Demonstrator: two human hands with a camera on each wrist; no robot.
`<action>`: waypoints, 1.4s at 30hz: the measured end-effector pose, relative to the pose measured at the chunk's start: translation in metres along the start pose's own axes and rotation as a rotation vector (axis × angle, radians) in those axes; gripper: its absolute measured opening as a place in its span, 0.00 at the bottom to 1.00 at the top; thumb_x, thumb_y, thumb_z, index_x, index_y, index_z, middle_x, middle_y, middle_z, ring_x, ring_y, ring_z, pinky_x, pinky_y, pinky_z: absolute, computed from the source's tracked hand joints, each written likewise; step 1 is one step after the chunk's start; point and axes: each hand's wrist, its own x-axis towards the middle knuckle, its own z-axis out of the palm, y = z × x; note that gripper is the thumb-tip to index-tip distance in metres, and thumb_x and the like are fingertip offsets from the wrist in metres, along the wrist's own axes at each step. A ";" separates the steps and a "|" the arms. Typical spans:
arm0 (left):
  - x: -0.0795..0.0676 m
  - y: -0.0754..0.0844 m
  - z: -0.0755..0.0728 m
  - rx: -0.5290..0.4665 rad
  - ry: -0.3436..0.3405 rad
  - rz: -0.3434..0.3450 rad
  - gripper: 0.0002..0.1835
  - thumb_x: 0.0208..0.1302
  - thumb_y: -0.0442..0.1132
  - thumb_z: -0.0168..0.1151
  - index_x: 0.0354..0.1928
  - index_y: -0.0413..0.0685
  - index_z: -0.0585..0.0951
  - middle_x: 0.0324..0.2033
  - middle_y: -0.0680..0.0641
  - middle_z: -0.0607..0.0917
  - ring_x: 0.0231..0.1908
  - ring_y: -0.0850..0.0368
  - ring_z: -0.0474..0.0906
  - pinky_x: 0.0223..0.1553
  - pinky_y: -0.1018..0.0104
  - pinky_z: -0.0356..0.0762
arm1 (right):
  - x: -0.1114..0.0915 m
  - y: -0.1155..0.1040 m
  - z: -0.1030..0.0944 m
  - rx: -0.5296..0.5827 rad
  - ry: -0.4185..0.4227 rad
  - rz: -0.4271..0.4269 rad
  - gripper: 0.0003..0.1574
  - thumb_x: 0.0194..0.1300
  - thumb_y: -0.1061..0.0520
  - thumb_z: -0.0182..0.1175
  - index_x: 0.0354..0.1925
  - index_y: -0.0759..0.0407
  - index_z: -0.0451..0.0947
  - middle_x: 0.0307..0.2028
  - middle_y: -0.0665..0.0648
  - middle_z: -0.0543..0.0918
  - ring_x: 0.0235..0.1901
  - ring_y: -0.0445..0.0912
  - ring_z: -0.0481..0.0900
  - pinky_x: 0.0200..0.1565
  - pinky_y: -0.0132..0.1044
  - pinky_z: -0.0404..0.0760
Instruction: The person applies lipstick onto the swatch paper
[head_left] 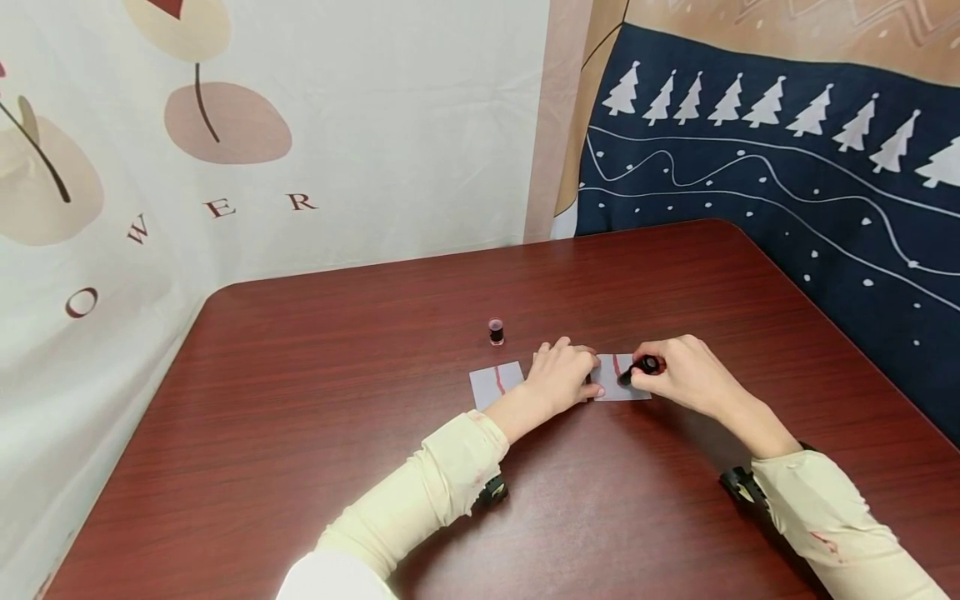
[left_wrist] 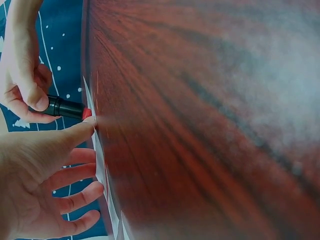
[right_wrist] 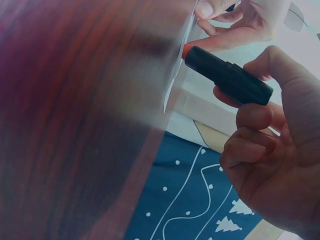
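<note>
My right hand (head_left: 686, 373) pinches a lipstick (right_wrist: 227, 75) by its black tube. Its red tip meets the white paper (head_left: 630, 392) on the right, beside a red stroke there. My left hand (head_left: 558, 375) rests spread over the paper's left edge, with the thumb (left_wrist: 82, 131) close to the lipstick tip in the left wrist view. Further left lies another white paper (head_left: 483, 387) with a red line down it, partly covered by the left hand and wrist.
A small clear-and-black lipstick cap (head_left: 496, 332) stands upright behind the papers. The dark red wooden table (head_left: 337, 358) has printed cloths behind it and at its right, one of them navy (head_left: 675, 167) with white trees.
</note>
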 end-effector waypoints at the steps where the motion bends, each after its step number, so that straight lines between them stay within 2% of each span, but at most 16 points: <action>1: 0.000 0.000 0.000 0.000 0.000 0.000 0.16 0.57 0.56 0.63 0.44 0.59 0.84 0.47 0.60 0.81 0.40 0.55 0.72 0.33 0.61 0.66 | 0.000 0.000 0.000 0.000 -0.001 0.001 0.05 0.48 0.61 0.62 0.27 0.58 0.82 0.18 0.45 0.76 0.17 0.37 0.66 0.22 0.33 0.67; 28: 0.000 0.000 0.000 -0.009 -0.013 -0.003 0.14 0.57 0.56 0.63 0.40 0.59 0.84 0.48 0.60 0.81 0.40 0.55 0.70 0.33 0.61 0.66 | -0.002 0.000 0.000 0.006 -0.002 -0.004 0.04 0.48 0.61 0.61 0.27 0.57 0.81 0.17 0.43 0.74 0.16 0.36 0.64 0.21 0.32 0.65; 42: 0.001 0.001 0.001 0.003 -0.004 -0.004 0.16 0.56 0.56 0.63 0.43 0.60 0.84 0.49 0.61 0.80 0.41 0.55 0.71 0.33 0.61 0.67 | -0.001 0.001 0.003 -0.001 0.013 0.000 0.04 0.45 0.61 0.61 0.25 0.55 0.81 0.16 0.42 0.73 0.16 0.36 0.64 0.21 0.32 0.66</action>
